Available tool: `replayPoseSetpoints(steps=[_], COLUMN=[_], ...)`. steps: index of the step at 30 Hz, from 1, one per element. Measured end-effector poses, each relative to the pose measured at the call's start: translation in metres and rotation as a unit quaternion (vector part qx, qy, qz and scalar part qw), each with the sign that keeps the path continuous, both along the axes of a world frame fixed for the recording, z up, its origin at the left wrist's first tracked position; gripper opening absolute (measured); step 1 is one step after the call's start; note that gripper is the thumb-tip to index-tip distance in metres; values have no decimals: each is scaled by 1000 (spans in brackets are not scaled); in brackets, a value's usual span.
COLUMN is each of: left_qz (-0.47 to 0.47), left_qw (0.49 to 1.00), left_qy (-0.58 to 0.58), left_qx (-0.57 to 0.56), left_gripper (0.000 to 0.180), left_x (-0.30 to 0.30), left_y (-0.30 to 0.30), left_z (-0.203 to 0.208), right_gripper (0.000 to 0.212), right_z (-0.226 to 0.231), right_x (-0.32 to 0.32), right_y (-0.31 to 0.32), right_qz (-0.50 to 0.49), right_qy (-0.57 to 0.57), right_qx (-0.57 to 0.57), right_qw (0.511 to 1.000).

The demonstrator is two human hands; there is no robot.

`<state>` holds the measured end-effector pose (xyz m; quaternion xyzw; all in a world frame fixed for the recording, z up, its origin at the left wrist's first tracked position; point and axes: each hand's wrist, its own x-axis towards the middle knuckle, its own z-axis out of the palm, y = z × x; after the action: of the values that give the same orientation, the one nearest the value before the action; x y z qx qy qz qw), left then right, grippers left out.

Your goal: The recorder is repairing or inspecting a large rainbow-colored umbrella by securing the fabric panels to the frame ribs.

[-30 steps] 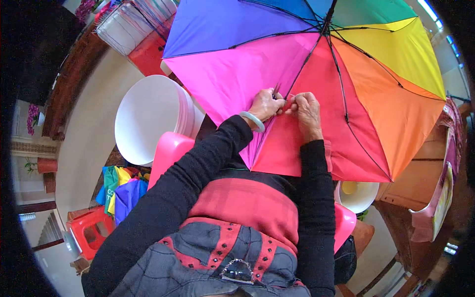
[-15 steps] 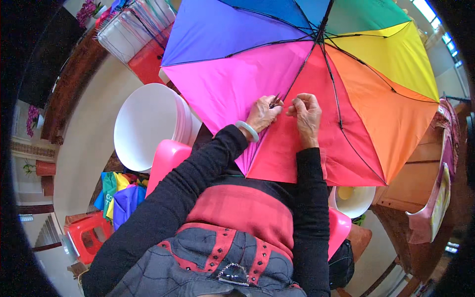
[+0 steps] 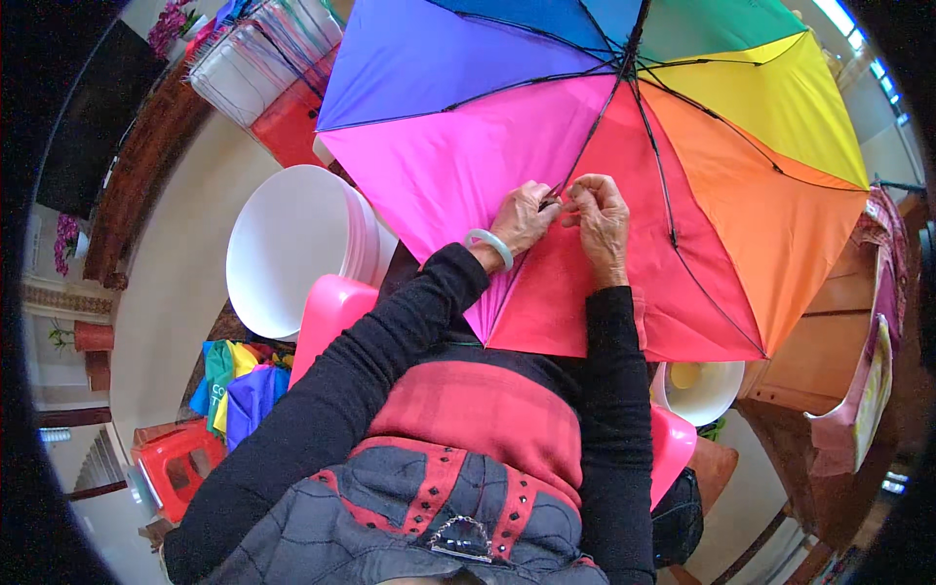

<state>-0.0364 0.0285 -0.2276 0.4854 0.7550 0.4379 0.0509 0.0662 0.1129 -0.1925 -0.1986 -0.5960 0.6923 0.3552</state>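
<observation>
An open rainbow umbrella (image 3: 507, 146) lies inside up across my lap, its black ribs meeting at the dark shaft (image 3: 636, 39). My left hand (image 3: 526, 216), with a pale bangle (image 3: 490, 248) at the wrist, is closed around small dark metal snips (image 3: 550, 203). It rests over the rib between the pink and red panels; how much of the rib it grips is hidden. Just right of it, above the red panel (image 3: 546, 302), my right hand (image 3: 599, 216) has thumb and fingertips pinched together. What they hold is too small to see. The hands nearly touch.
A large white bucket (image 3: 283, 252) stands on the left, near folded coloured fabric (image 3: 255, 402) and a red stool (image 3: 175, 463). Under the umbrella's right edge is a white container (image 3: 717, 390). Pink chair arms (image 3: 330, 320) flank me. Wooden furniture (image 3: 814, 361) stands at right.
My right hand has moved slightly up and left, closer to my left hand. The snips' points, spread apart before, now look closer together. The umbrella has shifted only a little.
</observation>
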Motion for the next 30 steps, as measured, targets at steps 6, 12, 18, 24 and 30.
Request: replayPoseSetpoints(steps=[6,12,18,24,30], left_qz=[42,27,12,17,28], left_qw=[961,921,919,915,905], left_qy=[-249,-368,-373,-386,-412], left_qx=[-109,-129,-126,-118,-102], left_gripper=[23,22,21,20,21], left_x=[1,-4,-6,-6,-6], left_y=[1,-6,-6,-5,-4], left_z=[14,25,25,22,17], right_gripper=[6,4,3,3,3], right_z=[-16,-8,-3,-10,-15], right_x=[0,1,-2,-7,-6], right_y=[1,-9,-17,-18,-18], right_qz=[-58,-25,-21,-44,-57], right_qy=[-70,-128,-150,-123,-109], right_qx=[-34,-120,-148,-171,-194], right_qw=[995,984,977,976,973])
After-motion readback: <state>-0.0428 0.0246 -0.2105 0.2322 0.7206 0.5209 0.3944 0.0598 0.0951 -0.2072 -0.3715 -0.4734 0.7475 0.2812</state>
